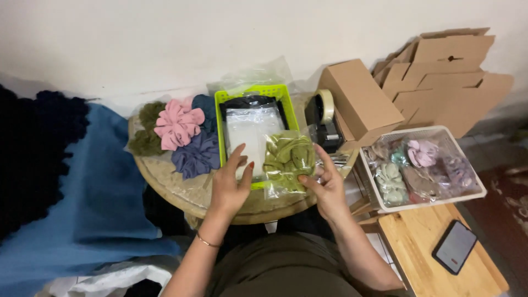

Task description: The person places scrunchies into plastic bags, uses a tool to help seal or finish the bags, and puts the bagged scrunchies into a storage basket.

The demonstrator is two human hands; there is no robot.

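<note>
Both hands (278,184) flank bagged olive scrunchies (287,161).

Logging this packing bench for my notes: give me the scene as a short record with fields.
left hand: open, fingers on the stack of clear bags in the green basket
right hand: at the edge of the bagged olive scrunchie; grip unclear
round table: loose scrunchies, pink scrunchie on top, slate-blue scrunchie below it
tape dispenser: right of the basket
cardboard box: behind the dispenser
white basket: holds bagged scrunchies
phone: lies on the wooden stool
</note>
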